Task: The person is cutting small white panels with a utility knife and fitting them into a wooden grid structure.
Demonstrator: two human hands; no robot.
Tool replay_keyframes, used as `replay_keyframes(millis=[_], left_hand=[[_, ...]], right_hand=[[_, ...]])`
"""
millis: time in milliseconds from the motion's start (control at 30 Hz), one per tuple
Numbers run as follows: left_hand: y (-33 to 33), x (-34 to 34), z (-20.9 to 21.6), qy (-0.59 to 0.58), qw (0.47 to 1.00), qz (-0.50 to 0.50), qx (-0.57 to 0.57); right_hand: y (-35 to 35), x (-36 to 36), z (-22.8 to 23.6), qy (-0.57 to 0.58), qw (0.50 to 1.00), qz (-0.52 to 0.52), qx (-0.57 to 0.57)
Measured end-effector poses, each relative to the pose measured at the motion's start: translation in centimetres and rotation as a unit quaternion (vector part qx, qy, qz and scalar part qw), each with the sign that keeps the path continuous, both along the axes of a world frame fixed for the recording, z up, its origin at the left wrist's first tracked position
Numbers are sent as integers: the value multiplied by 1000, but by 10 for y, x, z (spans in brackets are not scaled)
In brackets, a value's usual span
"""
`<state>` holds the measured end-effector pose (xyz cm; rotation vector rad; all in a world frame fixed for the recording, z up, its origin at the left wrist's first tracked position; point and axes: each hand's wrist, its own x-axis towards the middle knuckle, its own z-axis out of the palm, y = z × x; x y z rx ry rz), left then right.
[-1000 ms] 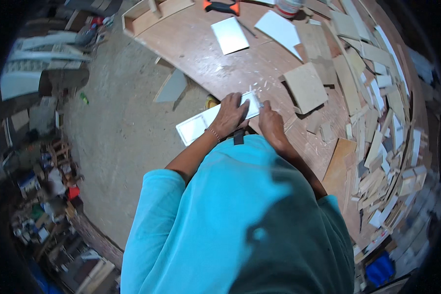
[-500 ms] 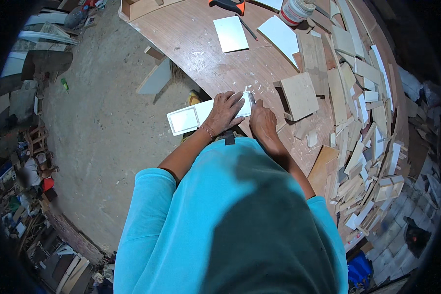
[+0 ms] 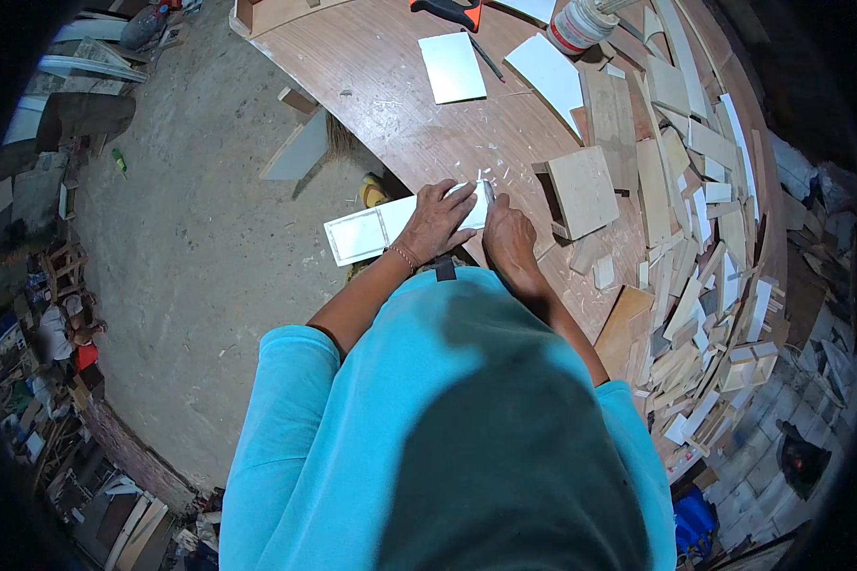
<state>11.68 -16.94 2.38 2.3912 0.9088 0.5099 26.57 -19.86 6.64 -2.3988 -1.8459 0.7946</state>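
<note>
A long white board with pencil-like outlines drawn on it lies across the bench edge, its left end sticking out over the floor. My left hand lies on the board with fingers stretched, pressing it down. At the board's right end, my right hand is closed around a tool with a short metal blade. The blade touches or nearly touches that end; the handle is hidden in my fist, so its exact kind does not show. Small pale shavings are scattered just beyond the blade.
An open wooden box stands right of my right hand. Farther off are a white square panel, a pencil, an orange-and-black handle and a jar. Wood offcuts crowd the bench's right side. A broom is below the bench edge.
The whole view has shifted slightly. Both hands keep nearly the same places on the board, with the blade still at its right end.
</note>
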Motion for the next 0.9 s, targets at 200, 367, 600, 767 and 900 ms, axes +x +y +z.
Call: replay_keyframes(millis=[200,367,600,767,900], left_hand=[[1,1,0,-2,1000,5,0],[1,2,1,3,1000,7,4],[-1,1,2,7,1000,7,22],[-3,1,1,13,999,-5,30],[-3,0,4,20,999,-17,25]], right_hand=[[3,0,4,5,1000,14,23],[5,-2,9,2,1000,19,2],[4,-5,4,-23,999,24,-3],[-8,-4,5,-27,999,34,4],[-13,-3,2,-17,1000,16,4]])
